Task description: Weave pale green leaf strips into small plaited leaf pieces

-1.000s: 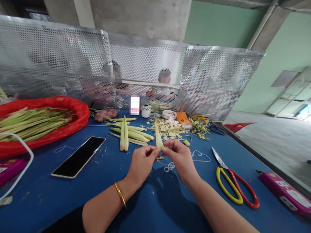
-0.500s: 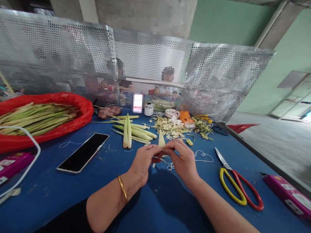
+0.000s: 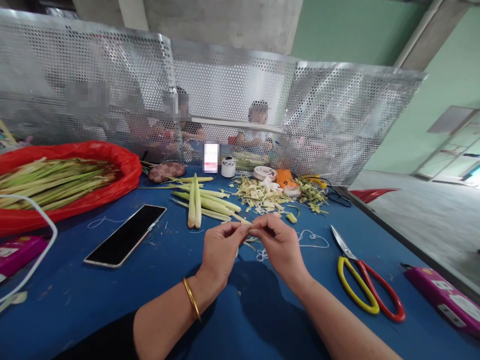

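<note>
My left hand (image 3: 222, 250), with a gold bangle below it, is closed in a pinch at the middle of the blue table. My right hand (image 3: 278, 246) is closed too, its fingertips meeting the left ones. Between them they hold a small pale green leaf piece (image 3: 243, 220); its tip points away to the left, and fingers cover the rest. Just beyond lie several pale green leaf stalks (image 3: 215, 204) and a split, upright-pointing stalk piece (image 3: 194, 205). White thread (image 3: 262, 255) lies loose beside my right hand.
Red-and-yellow-handled scissors (image 3: 358, 280) and a purple power strip (image 3: 442, 297) lie right. A phone (image 3: 125, 236) and a red bag (image 3: 127, 172) of long leaves are left. Leaf scraps (image 3: 258, 194) and a tape roll (image 3: 265, 173) lie behind. People sit beyond a perforated metal screen (image 3: 228, 75).
The leaf piece stood upright between my fingers before; now it is tipped down to the left and mostly hidden. My left hand has turned slightly, knuckles higher.
</note>
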### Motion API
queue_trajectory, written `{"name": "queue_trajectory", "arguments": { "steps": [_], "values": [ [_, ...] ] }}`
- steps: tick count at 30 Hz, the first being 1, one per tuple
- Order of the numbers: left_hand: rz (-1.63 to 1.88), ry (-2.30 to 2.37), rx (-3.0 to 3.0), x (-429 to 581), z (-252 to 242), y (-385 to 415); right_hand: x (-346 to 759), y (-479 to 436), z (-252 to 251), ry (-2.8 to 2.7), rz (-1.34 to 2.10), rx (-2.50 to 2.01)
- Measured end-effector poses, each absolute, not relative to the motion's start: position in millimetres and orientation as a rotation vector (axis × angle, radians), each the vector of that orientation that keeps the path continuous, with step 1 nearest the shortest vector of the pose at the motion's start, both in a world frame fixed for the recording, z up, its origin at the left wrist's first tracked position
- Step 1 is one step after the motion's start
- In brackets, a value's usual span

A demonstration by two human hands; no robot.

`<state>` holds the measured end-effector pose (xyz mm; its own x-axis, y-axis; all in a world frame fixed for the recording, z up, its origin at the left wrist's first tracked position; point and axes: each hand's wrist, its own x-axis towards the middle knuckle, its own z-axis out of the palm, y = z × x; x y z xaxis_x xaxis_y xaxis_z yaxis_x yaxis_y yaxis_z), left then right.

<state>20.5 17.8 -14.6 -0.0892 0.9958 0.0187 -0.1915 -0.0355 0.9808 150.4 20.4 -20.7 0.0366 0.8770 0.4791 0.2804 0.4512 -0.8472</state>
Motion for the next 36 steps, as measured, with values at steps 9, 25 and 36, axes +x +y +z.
{"name": "queue_trajectory", "arguments": {
  "steps": [9, 25, 36],
  "values": [
    [1.382, 1.051, 1.117, 17.3, -13.5, 21.9, 148.6, 20.0, -14.7, -1.238, 1.025, -1.095],
    [1.253, 1.041, 1.208, 17.1, -12.9, 23.7, 148.5, 24.6, -14.5, -0.976, 1.094, -1.011],
    [1.152, 1.027, 1.185, 8.5, 1.8, 27.4, 158.5, 23.3, -6.8, -1.094, 1.343, -1.038]
  ]
}}
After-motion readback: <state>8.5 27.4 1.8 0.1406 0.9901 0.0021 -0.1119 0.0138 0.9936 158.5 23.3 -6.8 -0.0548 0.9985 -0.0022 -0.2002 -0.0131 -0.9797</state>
